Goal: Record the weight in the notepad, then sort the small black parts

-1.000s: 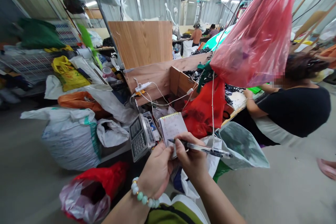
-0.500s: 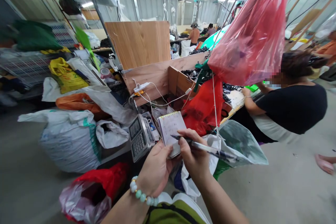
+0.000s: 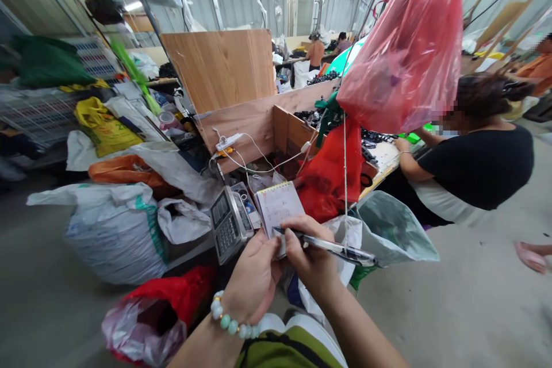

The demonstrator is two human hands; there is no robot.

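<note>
My left hand [image 3: 255,269] grips a small spiral-top notepad [image 3: 282,202] by its lower left edge, thumb on the page. Handwriting shows on the upper part of the white sheet, too small to read. A pen [image 3: 340,248] with a dark tip and clear barrel is held in my right hand [image 3: 314,250], its tip at the lower part of the page; I cannot tell whether it touches the paper. Just left of the notepad stands a grey digital scale [image 3: 227,229] with a keypad and display. A beaded bracelet [image 3: 233,325] circles my left wrist.
A filled white sack [image 3: 112,236] and an open red bag [image 3: 150,316] stand at the left. A pink plastic bag [image 3: 401,52] hangs ahead, above red mesh [image 3: 334,178]. A wooden partition [image 3: 219,69] rises behind. At the right, a person in black [image 3: 478,167] sits at a workbench.
The pen tip has moved down and slightly left on the page, and my right hand with it. The camera view has shifted a little, moving the surroundings slightly leftward.
</note>
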